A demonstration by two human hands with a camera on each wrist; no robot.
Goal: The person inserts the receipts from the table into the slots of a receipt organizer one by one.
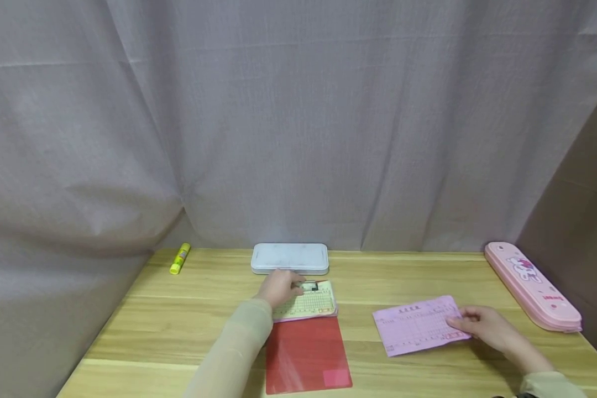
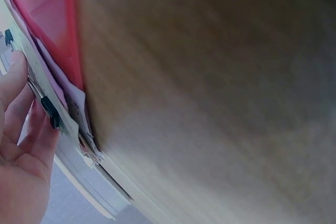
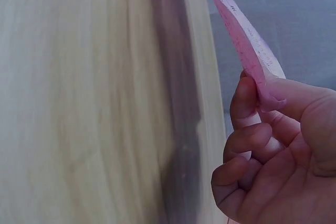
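Observation:
My left hand (image 1: 280,287) is at the top of a stack of printed paper slips (image 1: 314,302), yellowish on top with pink sheets below. Thumb and fingers pinch a black-and-silver clip (image 1: 309,286) on the stack's upper part; black parts of the clip (image 2: 50,111) show beside the fingers in the left wrist view. Under the stack lies a red folder (image 1: 305,354). Off to the right, my right hand (image 1: 487,330) pinches a pink printed slip (image 1: 418,326) by its right edge between thumb and index finger. In the right wrist view, this slip (image 3: 244,35) appears nearly edge-on.
Behind the stack sits a white flat case (image 1: 289,257). A yellow glue stick (image 1: 180,258) lies at the far left of the wooden table (image 1: 179,326). At the right edge is a pink pencil case (image 1: 532,287) with a rabbit picture. A grey curtain (image 1: 298,127) hangs behind the table.

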